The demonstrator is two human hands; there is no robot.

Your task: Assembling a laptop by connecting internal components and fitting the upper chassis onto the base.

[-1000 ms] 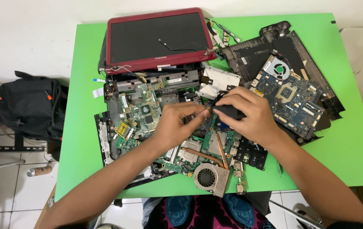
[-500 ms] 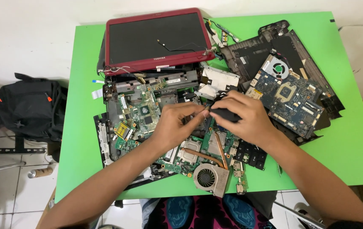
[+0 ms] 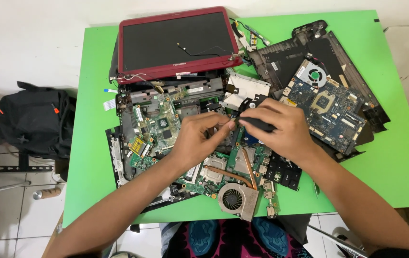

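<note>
Two hands meet over the middle of the green table: the right hand is closed around a small black part, its long axis running left-right toward the left hand, whose fingertips pinch at its near end. Beneath lies a stripped green motherboard, with a red laptop lid by the far edge.

A matt green counter is carrying glossy red plastic on the laptop lid, copper pipes and finned metal on the cooling fan, matt black plastic casing, and black cloth is covering the bag.
</note>
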